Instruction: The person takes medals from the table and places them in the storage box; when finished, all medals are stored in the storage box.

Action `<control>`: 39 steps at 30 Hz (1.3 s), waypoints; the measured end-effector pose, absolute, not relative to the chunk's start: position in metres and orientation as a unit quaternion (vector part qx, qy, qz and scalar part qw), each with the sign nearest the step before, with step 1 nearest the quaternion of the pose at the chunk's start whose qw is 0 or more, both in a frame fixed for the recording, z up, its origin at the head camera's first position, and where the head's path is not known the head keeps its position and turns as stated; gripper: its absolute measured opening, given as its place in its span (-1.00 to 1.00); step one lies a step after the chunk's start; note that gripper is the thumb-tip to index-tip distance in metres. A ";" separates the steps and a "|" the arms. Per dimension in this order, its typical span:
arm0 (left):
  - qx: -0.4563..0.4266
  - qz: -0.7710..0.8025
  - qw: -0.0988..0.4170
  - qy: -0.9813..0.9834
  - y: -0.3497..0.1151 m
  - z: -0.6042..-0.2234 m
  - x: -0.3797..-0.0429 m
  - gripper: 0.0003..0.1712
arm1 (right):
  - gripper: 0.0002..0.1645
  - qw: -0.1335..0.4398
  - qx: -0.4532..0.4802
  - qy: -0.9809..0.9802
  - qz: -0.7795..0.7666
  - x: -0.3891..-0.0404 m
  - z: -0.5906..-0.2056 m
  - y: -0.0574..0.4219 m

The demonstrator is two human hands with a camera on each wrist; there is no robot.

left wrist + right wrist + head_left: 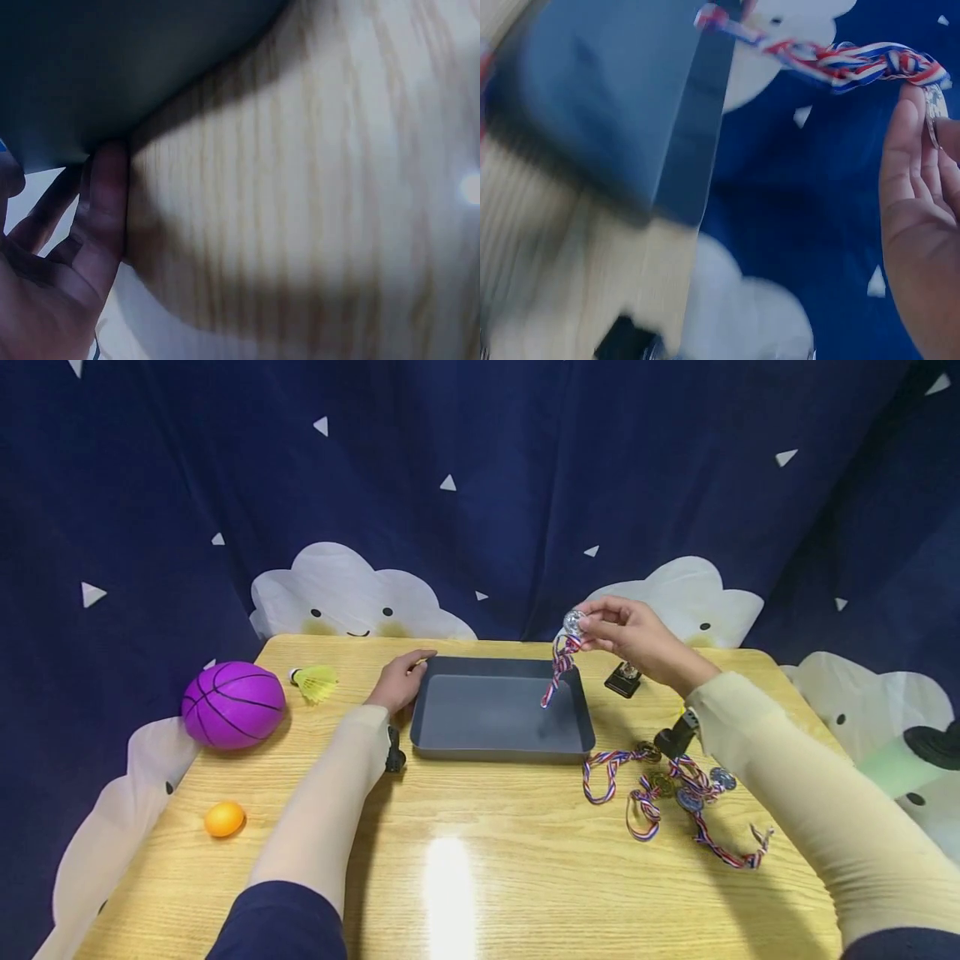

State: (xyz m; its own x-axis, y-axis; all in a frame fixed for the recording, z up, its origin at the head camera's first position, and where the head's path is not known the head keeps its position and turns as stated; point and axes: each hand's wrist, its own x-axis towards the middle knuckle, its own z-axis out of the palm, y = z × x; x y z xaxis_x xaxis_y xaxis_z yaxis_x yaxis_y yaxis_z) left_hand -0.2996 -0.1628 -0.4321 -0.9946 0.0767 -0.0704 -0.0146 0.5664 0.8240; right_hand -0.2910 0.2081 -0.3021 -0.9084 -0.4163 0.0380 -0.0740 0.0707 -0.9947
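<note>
My right hand [626, 631] pinches a silver medal [575, 622] between thumb and fingers, raised above the back right corner of a dark grey tray [502, 753]. The medal's knotted red, white and blue ribbon [840, 64] dangles over the tray's inside. At the tray's back left corner rests my left hand [399, 683], its fingers reaching along the outside of the wall. In the left wrist view a finger [109, 187] touches the tray's side near the tabletop. Several more medals with striped ribbons [697, 793] lie right of the tray, below my right forearm.
A small trophy with a black base [622, 680] stands right of the tray. On the left are a purple basketball [234, 705], a yellow shuttlecock [315, 682] and an orange ball [224, 818]. Behind the wooden table [405, 877] hangs a dark blue curtain [510, 485].
</note>
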 end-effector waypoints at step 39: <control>0.025 0.460 0.032 0.887 -0.167 -0.432 -0.302 -0.49 | -0.63 0.152 -0.151 0.951 -0.221 -0.329 -0.400 -0.009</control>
